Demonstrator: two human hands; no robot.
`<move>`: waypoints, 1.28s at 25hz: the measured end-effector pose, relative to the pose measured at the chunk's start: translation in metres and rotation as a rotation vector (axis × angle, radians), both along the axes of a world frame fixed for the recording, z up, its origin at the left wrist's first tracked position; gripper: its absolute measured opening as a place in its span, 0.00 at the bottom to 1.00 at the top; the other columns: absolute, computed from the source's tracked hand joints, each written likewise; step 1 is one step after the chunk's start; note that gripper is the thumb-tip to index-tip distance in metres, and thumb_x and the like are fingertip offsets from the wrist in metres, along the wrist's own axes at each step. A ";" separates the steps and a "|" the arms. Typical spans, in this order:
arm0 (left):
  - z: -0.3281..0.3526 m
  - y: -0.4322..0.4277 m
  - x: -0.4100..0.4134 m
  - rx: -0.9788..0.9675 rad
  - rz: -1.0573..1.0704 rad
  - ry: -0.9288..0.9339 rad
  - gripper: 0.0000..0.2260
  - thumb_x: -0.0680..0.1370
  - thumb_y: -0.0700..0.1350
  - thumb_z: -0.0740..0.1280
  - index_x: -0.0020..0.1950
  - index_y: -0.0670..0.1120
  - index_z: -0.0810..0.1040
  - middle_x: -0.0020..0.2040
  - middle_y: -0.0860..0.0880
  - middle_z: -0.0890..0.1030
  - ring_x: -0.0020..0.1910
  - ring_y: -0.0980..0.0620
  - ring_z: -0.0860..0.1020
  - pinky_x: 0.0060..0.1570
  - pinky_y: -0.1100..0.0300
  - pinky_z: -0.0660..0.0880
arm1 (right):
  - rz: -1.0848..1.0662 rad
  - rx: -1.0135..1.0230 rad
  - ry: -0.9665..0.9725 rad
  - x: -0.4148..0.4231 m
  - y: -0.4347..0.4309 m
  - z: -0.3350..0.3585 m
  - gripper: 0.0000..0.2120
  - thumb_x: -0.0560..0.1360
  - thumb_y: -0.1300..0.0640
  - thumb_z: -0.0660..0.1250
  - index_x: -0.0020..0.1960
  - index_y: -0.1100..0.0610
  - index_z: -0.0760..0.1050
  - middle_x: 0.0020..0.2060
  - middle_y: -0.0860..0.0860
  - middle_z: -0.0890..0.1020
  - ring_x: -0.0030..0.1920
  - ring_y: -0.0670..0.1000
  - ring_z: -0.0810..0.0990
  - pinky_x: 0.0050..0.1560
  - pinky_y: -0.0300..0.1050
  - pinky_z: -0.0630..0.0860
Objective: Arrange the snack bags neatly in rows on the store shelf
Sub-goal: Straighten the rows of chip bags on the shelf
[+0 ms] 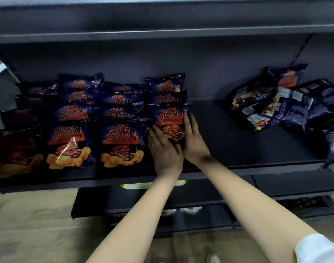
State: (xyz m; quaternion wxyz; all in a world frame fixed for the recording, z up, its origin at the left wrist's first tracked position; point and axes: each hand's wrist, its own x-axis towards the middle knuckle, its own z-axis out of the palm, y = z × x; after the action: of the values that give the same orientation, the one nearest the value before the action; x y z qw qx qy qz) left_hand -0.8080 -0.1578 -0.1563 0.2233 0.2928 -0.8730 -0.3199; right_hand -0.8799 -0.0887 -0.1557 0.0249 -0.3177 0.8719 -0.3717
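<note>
Forearms [143, 215] reach forward, left hand [165, 149] and right hand [193, 141], fingers seemingly straight, pressing a chip bag [169, 118] that an uneven push could skew.

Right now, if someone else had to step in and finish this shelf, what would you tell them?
Hands: the left hand lies with its fingers flat on the left side of the front bag. The right hand has its fingers straight along the bag's right edge.
Things: the front bag heads the fourth row, with two bags behind it.
Done: three longer rows to its left are lined up on the shelf.
Left: settle this bag, then bring over the loose pile lying jumbled at the shelf's right end and build further rows.
</note>
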 end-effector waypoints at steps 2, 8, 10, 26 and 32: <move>-0.001 0.003 0.001 -0.007 0.003 -0.013 0.35 0.78 0.44 0.59 0.75 0.38 0.38 0.76 0.36 0.41 0.75 0.41 0.42 0.73 0.52 0.40 | 0.004 0.001 0.000 0.000 0.001 0.003 0.44 0.74 0.46 0.64 0.75 0.48 0.34 0.76 0.52 0.41 0.76 0.55 0.49 0.74 0.57 0.56; -0.012 0.032 0.018 -0.170 0.000 0.064 0.30 0.76 0.50 0.48 0.75 0.35 0.50 0.75 0.35 0.50 0.75 0.40 0.48 0.73 0.48 0.47 | 0.054 -0.050 0.050 -0.002 0.011 0.007 0.44 0.75 0.45 0.64 0.76 0.52 0.37 0.77 0.55 0.44 0.76 0.54 0.46 0.75 0.54 0.48; -0.008 0.036 0.015 -0.226 0.001 0.115 0.28 0.77 0.48 0.50 0.74 0.36 0.54 0.75 0.37 0.56 0.74 0.44 0.50 0.72 0.47 0.48 | 0.110 -0.059 0.094 -0.006 0.023 0.009 0.43 0.75 0.48 0.65 0.76 0.55 0.39 0.76 0.55 0.45 0.76 0.54 0.46 0.76 0.53 0.48; 0.041 0.176 -0.104 -0.332 -0.297 0.323 0.23 0.75 0.45 0.54 0.70 0.42 0.68 0.70 0.43 0.69 0.70 0.48 0.64 0.71 0.49 0.53 | -0.034 -0.317 0.533 -0.103 0.210 0.045 0.21 0.75 0.58 0.61 0.67 0.57 0.63 0.65 0.61 0.68 0.65 0.56 0.67 0.68 0.42 0.64; 0.039 0.243 -0.145 -0.255 -0.523 0.408 0.23 0.75 0.42 0.55 0.70 0.42 0.67 0.71 0.44 0.68 0.70 0.47 0.66 0.68 0.54 0.63 | -0.296 -0.143 0.626 -0.122 0.297 0.046 0.20 0.74 0.55 0.61 0.65 0.57 0.64 0.62 0.60 0.72 0.58 0.60 0.72 0.57 0.54 0.70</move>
State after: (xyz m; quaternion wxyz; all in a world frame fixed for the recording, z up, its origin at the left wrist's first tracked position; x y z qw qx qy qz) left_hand -0.9526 0.0850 -0.1172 0.3385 -0.0407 -0.8887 -0.3064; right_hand -1.0017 0.2078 -0.1095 -0.3201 -0.2875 0.8457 -0.3159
